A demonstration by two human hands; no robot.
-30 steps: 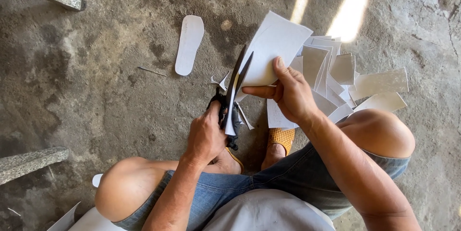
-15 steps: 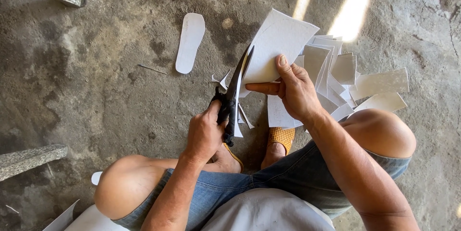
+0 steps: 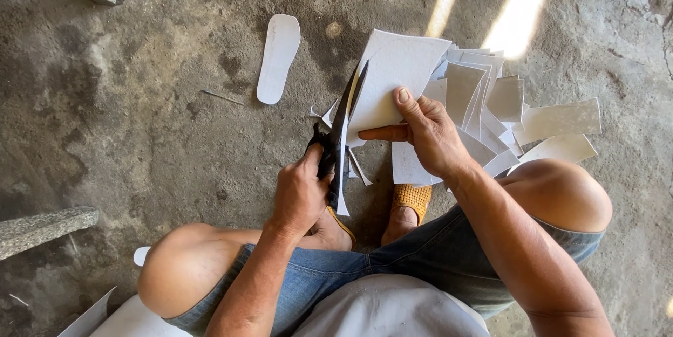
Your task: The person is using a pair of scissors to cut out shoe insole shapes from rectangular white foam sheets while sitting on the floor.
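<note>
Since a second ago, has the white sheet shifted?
Yes. The white sheet in the right hand has turned and crept slightly toward the sole cutout on the floor.

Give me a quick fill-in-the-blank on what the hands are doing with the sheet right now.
The left hand works black ____ with the blades open.
The right hand grips a white ____ between the blades.
The cut-out insole lies on the ____ floor.
A ____ of white offcuts lies beyond the right hand.

Missing words: scissors; sheet; concrete; pile
</note>
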